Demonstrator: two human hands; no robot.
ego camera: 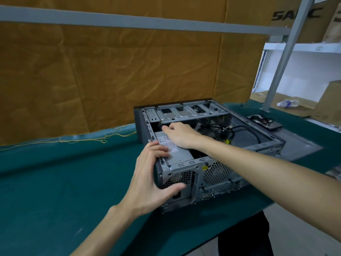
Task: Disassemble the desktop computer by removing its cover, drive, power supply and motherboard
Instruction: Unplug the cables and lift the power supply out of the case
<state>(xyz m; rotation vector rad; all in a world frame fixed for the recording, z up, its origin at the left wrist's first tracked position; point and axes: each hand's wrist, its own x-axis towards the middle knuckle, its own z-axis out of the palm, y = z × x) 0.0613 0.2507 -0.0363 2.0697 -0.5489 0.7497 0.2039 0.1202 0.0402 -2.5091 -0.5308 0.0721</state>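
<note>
The open desktop case (262,145) lies on its side on the green table, its cover off. A grey power supply (177,154) with a white label sits in the near left corner of the case. My left hand (153,174) grips that rear corner, fingers over the top edge onto the power supply and thumb against the rear grille. My right hand (179,133) reaches into the case and curls over the far end of the power supply. Black cables (239,130) lie loose inside on the right.
A removed drive with cables (265,121) lies on the table behind the case. The grey cover panel (304,145) lies flat at the case's right. Brown paper hangs behind; a metal shelf post (280,61), boxes and a plastic bottle (287,103) stand at right.
</note>
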